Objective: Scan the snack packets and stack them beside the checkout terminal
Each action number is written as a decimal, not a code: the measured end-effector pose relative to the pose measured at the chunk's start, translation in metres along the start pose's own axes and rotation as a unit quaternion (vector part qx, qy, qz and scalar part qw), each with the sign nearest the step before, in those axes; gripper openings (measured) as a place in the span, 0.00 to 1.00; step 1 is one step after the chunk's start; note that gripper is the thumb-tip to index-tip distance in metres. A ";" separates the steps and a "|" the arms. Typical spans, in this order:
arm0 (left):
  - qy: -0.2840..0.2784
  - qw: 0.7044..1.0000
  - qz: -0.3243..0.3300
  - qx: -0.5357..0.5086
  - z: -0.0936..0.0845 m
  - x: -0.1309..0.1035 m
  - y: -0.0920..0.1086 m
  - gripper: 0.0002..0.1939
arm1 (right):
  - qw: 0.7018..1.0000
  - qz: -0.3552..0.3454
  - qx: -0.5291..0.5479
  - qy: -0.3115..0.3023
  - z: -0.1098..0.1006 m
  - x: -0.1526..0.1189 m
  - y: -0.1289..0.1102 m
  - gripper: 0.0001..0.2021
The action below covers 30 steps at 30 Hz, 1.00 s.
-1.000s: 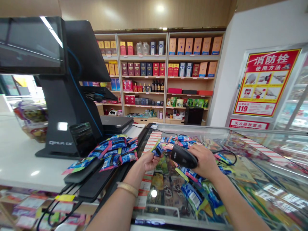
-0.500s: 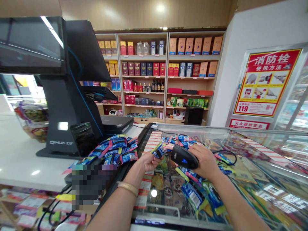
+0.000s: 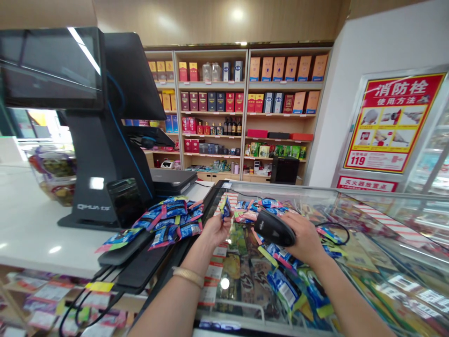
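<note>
Pinched in my left hand [image 3: 218,229] is a small blue snack packet [image 3: 225,208], held up on edge over the glass case. My right hand [image 3: 304,236] wraps round the grip of a black barcode scanner [image 3: 274,228], its head pointing left toward the packet, a short gap apart. Loose blue and pink packets [image 3: 270,204] lie on the glass behind and beneath the scanner. Larger blue and green packets [image 3: 286,290] rest nearer to me. On the counter left of my left hand is a heap of similar blue packets [image 3: 171,217].
A black point-of-sale terminal [image 3: 101,159] stands on the white counter [image 3: 28,234] at left. Cables [image 3: 82,309] hang off the counter's front. The scanner's cord [image 3: 347,229] loops at right. Shelves of boxed goods [image 3: 228,100] and a red fire-hydrant sign [image 3: 394,121] are behind.
My left hand has turned the packet upward and moved it slightly left, away from the scanner. The blue light on the scanner no longer shows. The view has shifted a little.
</note>
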<state>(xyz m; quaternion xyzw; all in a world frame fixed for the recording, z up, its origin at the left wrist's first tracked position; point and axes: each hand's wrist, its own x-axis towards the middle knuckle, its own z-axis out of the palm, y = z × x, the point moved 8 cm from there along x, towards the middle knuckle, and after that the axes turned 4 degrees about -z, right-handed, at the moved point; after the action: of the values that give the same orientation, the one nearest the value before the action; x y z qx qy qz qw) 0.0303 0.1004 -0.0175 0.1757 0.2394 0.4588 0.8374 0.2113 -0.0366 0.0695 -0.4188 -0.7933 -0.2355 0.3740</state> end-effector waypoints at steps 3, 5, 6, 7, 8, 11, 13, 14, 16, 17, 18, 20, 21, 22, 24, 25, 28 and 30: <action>0.037 0.996 0.048 -0.059 -0.001 -0.005 0.013 0.10 | 1.000 0.007 0.004 -0.002 0.001 -0.001 0.002 0.10; 0.055 0.990 0.085 -0.097 -0.002 -0.009 0.023 0.09 | 1.000 0.007 0.003 -0.002 0.001 -0.002 0.003 0.11; 0.063 0.986 0.103 -0.115 -0.002 -0.011 0.028 0.08 | 1.000 0.006 0.001 -0.001 0.001 -0.002 0.003 0.11; 0.071 0.982 0.120 -0.131 -0.003 -0.014 0.034 0.07 | 1.000 0.006 -0.001 0.001 0.001 -0.002 0.003 0.12; 0.078 0.977 0.137 -0.146 -0.005 -0.016 0.039 0.06 | 1.000 0.005 -0.002 0.002 0.001 -0.003 0.004 0.12; 0.098 0.961 0.183 -0.183 -0.012 -0.023 0.057 0.06 | 1.000 0.003 -0.002 0.003 0.002 -0.003 0.004 0.12; 0.108 0.951 0.207 -0.201 -0.018 -0.028 0.068 0.06 | 1.000 0.005 -0.004 0.002 0.002 -0.003 0.004 0.12; 0.112 0.948 0.216 -0.207 -0.021 -0.029 0.073 0.06 | 1.000 0.007 -0.005 0.002 0.002 -0.003 0.004 0.12; 0.119 0.943 0.226 -0.215 -0.026 -0.032 0.080 0.06 | 1.000 0.009 -0.007 0.002 0.001 -0.003 0.003 0.11; 0.121 0.942 0.228 -0.217 -0.028 -0.032 0.082 0.07 | 1.000 0.011 -0.007 0.002 0.001 -0.003 0.003 0.11; 0.122 0.941 0.228 -0.218 -0.030 -0.032 0.084 0.09 | 1.000 0.011 -0.007 0.002 0.001 -0.003 0.004 0.11; 0.122 0.942 0.225 -0.218 -0.031 -0.032 0.084 0.13 | 1.000 0.012 -0.007 0.002 0.002 -0.004 0.004 0.12; 0.122 0.943 0.221 -0.217 -0.031 -0.031 0.083 0.15 | 1.000 0.012 -0.008 0.003 0.002 -0.004 0.004 0.12; 0.121 0.944 0.215 -0.217 -0.031 -0.030 0.082 0.17 | 1.000 0.011 -0.008 0.003 0.002 -0.004 0.005 0.12; 0.118 0.947 0.206 -0.219 -0.030 -0.029 0.081 0.18 | 1.000 0.009 -0.007 0.004 0.002 -0.004 0.005 0.12; 0.115 0.947 0.204 -0.221 -0.029 -0.028 0.081 0.18 | 1.000 0.009 -0.006 0.004 0.002 -0.003 0.005 0.11; 0.112 0.943 0.214 -0.229 -0.030 -0.030 0.084 0.17 | 1.000 0.012 0.002 -0.001 0.002 -0.003 0.005 0.11; 0.117 0.939 0.224 -0.232 -0.032 -0.032 0.087 0.17 | 1.000 0.014 0.006 -0.003 0.002 -0.003 0.005 0.12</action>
<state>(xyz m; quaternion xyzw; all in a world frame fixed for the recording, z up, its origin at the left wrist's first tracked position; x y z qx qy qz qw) -0.0623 0.1208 0.0083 -0.0290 0.1768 0.6944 0.6969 0.2158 -0.0336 0.0665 -0.4281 -0.7898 -0.2240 0.3779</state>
